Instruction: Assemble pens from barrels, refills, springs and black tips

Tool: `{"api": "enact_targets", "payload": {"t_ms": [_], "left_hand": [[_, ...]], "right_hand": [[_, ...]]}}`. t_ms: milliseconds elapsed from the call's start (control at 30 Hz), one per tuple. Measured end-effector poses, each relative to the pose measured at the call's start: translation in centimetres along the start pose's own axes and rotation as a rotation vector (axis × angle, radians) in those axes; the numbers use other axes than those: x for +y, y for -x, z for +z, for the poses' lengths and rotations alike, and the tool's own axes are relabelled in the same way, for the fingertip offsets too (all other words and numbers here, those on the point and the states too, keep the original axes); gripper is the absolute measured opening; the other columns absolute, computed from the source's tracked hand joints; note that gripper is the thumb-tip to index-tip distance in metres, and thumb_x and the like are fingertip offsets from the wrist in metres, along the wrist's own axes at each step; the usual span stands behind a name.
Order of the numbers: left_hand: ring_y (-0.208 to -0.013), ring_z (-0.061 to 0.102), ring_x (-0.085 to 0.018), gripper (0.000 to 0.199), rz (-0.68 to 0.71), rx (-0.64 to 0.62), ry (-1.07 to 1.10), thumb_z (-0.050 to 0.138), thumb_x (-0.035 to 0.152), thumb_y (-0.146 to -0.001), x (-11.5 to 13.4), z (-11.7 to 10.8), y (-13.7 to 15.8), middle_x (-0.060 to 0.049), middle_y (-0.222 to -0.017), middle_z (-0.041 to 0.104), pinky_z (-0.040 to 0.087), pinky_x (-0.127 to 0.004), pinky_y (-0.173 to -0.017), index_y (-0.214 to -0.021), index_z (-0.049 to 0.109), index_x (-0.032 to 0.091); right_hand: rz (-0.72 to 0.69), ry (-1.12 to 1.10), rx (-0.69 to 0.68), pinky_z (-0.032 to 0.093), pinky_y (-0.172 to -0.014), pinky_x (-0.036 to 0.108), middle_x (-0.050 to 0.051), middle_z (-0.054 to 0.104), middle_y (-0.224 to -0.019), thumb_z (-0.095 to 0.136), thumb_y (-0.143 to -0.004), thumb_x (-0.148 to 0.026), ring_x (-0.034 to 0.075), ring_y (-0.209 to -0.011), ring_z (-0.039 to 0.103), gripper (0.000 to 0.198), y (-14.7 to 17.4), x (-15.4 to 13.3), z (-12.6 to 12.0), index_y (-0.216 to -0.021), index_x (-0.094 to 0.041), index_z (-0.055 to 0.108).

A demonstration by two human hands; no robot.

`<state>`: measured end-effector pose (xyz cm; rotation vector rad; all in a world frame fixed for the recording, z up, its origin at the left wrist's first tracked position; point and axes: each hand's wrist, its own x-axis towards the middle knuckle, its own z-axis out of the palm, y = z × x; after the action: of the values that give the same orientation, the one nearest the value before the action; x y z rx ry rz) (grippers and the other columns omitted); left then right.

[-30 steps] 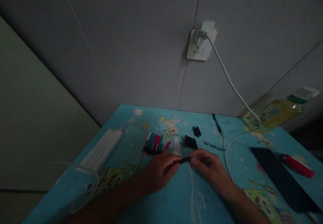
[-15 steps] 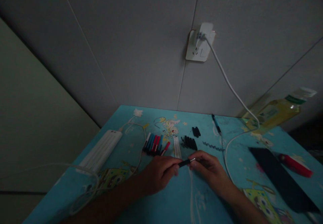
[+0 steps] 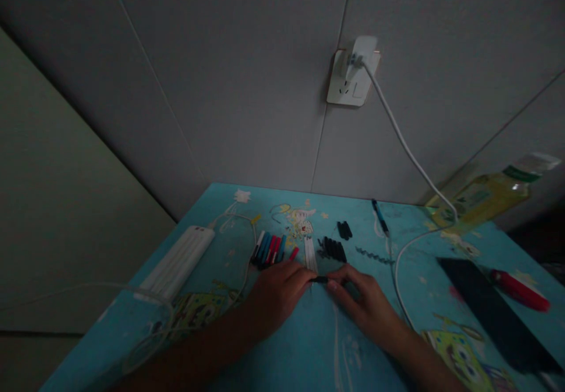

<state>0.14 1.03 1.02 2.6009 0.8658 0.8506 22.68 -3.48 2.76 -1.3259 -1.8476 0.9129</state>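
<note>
Between the fingertips of both hands is a short, dark pen part [image 3: 319, 279], held level just above the table. My left hand [image 3: 282, 292] pinches its left end, and my right hand [image 3: 353, 292] is closed on its right end. Just beyond the left hand lies a row of red, blue and white pen barrels [image 3: 270, 249], one red piece being partly covered by that hand. Thin white sticks [image 3: 310, 253] lie straight ahead of the fingers. Several black tubes [image 3: 334, 249] are beside them, with smaller black pieces [image 3: 344, 230] farther back.
A row of small dark pieces [image 3: 373, 255] and a blue-black pen [image 3: 380, 218] lie to the right. Farther right are a dark flat strip [image 3: 494, 309], a red-handled tool [image 3: 521, 291] and a yellow bottle [image 3: 489, 195]. A white power strip [image 3: 179, 259] and cables occupy the left.
My hands have drawn closer together, so less of the dark pen part shows. The shiny tip seen earlier at the right fingers is hidden. My left hand now covers more of the red piece.
</note>
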Motion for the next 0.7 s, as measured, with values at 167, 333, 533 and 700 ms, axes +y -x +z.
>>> {"api": "enact_targets", "payload": {"t_ms": [167, 333, 533, 700], "left_hand": [[-0.090, 0.060, -0.020, 0.017, 0.092, 0.051, -0.072, 0.050, 0.019, -0.099, -0.08, 0.06, 0.00, -0.005, -0.099, 0.068, 0.049, -0.036, -0.084, -0.109, 0.064, 0.018], [-0.089, 0.058, -0.020, 0.018, 0.079, 0.045, -0.085, 0.048, 0.019, -0.100, -0.02, -0.01, 0.00, -0.005, -0.097, 0.068, 0.048, -0.036, -0.083, -0.107, 0.065, 0.018], [-0.091, 0.058, -0.020, 0.016, 0.006, 0.044, -0.076, 0.050, 0.019, -0.099, -0.09, -0.49, -0.45, -0.006, -0.097, 0.067, 0.049, -0.038, -0.087, -0.105, 0.065, 0.017], [-0.094, 0.058, -0.022, 0.024, 0.020, 0.012, -0.048, 0.051, 0.019, -0.099, -0.23, -0.37, -0.24, -0.006, -0.104, 0.067, 0.048, -0.039, -0.087, -0.120, 0.063, 0.019]], "right_hand": [[-0.037, 0.238, -0.009, 0.043, -0.068, 0.028, 0.001, 0.061, -0.074, 0.044, -0.101, -0.035, 0.016, -0.070, 0.058, 0.030, 0.04, 0.46, 0.39, -0.080, -0.019, 0.058], [-0.059, 0.325, -0.015, 0.044, -0.067, 0.029, 0.002, 0.063, -0.070, 0.036, -0.104, -0.034, 0.017, -0.067, 0.060, 0.039, 0.33, 0.85, 0.71, -0.078, -0.020, 0.062], [-0.076, 0.239, 0.067, 0.050, -0.076, 0.031, 0.003, 0.069, -0.090, 0.056, -0.096, -0.034, 0.020, -0.081, 0.065, 0.023, 0.19, 0.31, 0.39, -0.116, -0.024, 0.060], [-0.088, 0.266, 0.051, 0.047, -0.076, 0.031, 0.003, 0.068, -0.089, 0.051, -0.098, -0.030, 0.019, -0.080, 0.064, 0.014, 0.12, 0.32, 0.40, -0.100, -0.023, 0.063]]}}
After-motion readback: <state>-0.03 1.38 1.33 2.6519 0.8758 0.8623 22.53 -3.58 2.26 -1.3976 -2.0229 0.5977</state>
